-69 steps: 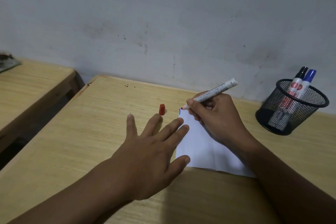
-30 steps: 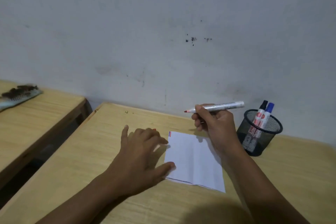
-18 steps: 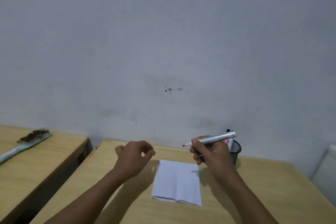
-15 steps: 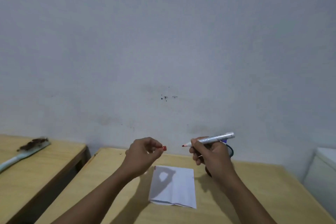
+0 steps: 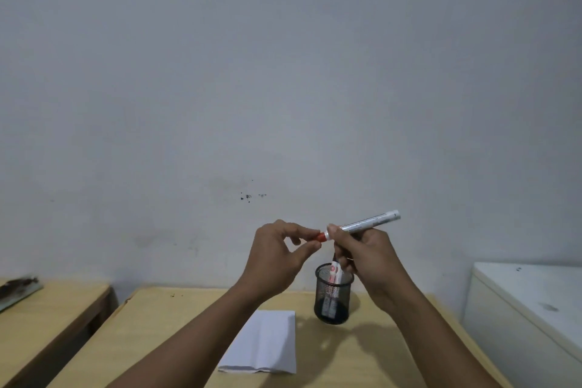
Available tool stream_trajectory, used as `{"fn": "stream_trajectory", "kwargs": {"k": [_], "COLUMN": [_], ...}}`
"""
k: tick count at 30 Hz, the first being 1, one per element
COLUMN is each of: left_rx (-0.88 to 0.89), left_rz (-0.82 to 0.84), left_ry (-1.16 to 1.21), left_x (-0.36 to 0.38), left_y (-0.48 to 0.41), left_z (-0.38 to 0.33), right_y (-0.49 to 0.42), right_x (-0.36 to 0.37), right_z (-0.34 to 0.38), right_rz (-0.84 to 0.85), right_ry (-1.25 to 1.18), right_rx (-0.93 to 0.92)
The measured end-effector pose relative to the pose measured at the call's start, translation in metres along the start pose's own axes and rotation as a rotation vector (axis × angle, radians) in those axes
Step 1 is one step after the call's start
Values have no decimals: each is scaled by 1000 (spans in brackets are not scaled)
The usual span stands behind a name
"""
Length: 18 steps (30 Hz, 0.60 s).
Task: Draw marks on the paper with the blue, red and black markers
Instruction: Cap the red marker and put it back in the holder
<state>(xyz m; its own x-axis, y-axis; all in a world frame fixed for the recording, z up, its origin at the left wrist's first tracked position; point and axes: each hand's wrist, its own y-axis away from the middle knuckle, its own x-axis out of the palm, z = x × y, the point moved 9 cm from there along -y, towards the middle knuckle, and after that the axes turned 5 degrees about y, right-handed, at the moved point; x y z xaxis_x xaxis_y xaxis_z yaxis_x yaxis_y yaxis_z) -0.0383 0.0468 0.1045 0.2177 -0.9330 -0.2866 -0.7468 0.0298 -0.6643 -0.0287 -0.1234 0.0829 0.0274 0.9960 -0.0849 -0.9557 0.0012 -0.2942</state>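
Observation:
Both hands are raised above the desk in front of the wall. My right hand (image 5: 365, 252) grips the barrel of the red marker (image 5: 368, 224), which points left. My left hand (image 5: 277, 257) pinches the red cap (image 5: 320, 236), seated on the marker's tip. The folded white paper (image 5: 264, 343) lies flat on the wooden desk (image 5: 163, 337) below my arms. A black mesh pen holder (image 5: 333, 296) stands behind the paper on the right; two markers stand in it, their tops hidden behind my right hand.
A second wooden desk (image 5: 47, 312) stands to the left across a gap, with a brush-like object (image 5: 17, 285) on it. A white cabinet (image 5: 529, 309) stands to the right. The wall is close behind.
My left hand picked the red cap off the desk and brought it onto the marker tip. Both hands rose off the paper, and the view tilted up toward the wall.

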Motion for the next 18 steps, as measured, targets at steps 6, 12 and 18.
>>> {"fn": "stream_trajectory", "kwargs": {"k": [6,12,18], "left_rx": [109,162,-112], "left_rz": [-73,103,231], "left_ry": [-213,-208,-386], "left_x": [19,58,97], "left_y": [-23,-34,-56], "left_z": [-9,-9,69], "right_y": [-4,-37,-75], "right_x": [-53,-46,-62], "right_z": [1,-17,-65], "right_rz": [-451,-329,-267], "right_ry": [467,712,553], "right_rx": [-218,-422,-187]}}
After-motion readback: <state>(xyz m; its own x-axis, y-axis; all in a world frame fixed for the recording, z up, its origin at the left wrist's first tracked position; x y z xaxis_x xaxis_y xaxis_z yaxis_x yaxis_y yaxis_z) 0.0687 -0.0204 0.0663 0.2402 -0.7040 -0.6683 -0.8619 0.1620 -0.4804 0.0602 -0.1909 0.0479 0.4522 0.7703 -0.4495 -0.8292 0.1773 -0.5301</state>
